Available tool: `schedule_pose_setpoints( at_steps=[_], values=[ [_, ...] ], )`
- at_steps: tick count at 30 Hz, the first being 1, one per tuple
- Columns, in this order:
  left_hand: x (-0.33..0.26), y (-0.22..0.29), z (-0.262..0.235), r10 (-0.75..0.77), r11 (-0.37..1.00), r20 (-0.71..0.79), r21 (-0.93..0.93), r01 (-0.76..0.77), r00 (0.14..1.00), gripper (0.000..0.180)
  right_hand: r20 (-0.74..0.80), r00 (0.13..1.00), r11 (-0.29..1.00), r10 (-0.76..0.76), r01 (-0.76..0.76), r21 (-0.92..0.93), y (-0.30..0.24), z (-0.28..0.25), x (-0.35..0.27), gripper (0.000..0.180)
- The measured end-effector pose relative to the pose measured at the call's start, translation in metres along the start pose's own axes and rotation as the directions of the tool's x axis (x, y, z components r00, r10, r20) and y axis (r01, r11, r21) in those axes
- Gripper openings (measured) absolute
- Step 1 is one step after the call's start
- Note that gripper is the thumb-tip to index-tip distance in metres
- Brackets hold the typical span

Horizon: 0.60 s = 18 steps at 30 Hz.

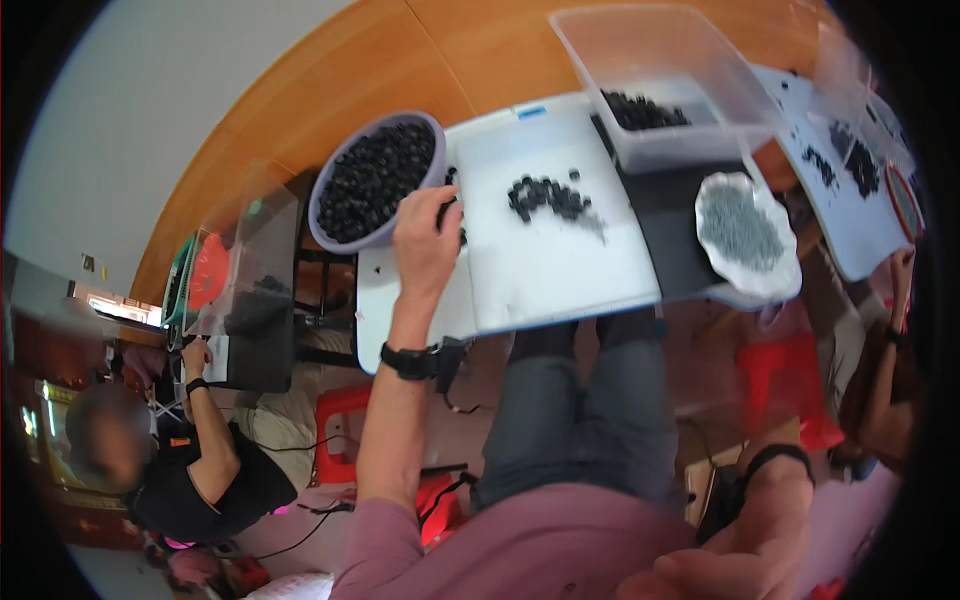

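Note:
My left hand (pixel 425 235) reaches forward to the right rim of a grey-purple bowl (pixel 345 240) heaped with small black pieces, fingers curled over the rim. The bowl sits at the left edge of a white tray (pixel 560 270) on my lap. A small pile of the same black pieces (pixel 548 196) lies in the tray's middle. My right hand (pixel 700 580) hangs low by my body at the picture's lower edge, partly cut off, far from the tray; nothing shows in it.
A clear plastic bin (pixel 700 60) with black pieces stands behind the tray, and a white scalloped dish (pixel 745 235) of grey bits sits to its right. A second white tray (pixel 850 220) lies further right. Red stools (pixel 780 380) stand on the floor. Another person (pixel 200 470) sits at the left.

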State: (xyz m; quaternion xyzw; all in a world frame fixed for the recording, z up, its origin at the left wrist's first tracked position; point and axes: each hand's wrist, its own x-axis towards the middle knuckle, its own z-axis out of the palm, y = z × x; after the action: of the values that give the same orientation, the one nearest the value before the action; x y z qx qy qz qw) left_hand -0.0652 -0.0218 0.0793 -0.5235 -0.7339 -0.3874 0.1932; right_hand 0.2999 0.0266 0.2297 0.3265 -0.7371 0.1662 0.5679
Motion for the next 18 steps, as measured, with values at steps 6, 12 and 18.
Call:
schedule_pose_setpoints(
  at_steps=[6, 12, 18],
  values=[
    [-0.021, 0.026, 0.055, -0.304, 0.953, 0.203, 0.070, 0.296, 0.931, 0.024, -0.042, 0.991, 0.929, 0.131, -0.137, -0.343, -0.034, 0.018, -0.017, 0.023],
    [-0.024, 0.054, 0.102, -0.513, 0.857, 0.309, 0.135, 0.497, 0.801, 0.039, 0.351, 0.914, 0.972, 0.204, -0.146, -0.183, -0.044, -0.075, -0.010, 0.036],
    [-0.030, 0.022, 0.093, -0.486, 0.874, 0.129, 0.079, 0.480, 0.864, 0.025, 0.250, 0.841, 0.877, 0.480, -0.467, -0.113, -0.045, -0.055, 0.004, 0.050]
  ],
)
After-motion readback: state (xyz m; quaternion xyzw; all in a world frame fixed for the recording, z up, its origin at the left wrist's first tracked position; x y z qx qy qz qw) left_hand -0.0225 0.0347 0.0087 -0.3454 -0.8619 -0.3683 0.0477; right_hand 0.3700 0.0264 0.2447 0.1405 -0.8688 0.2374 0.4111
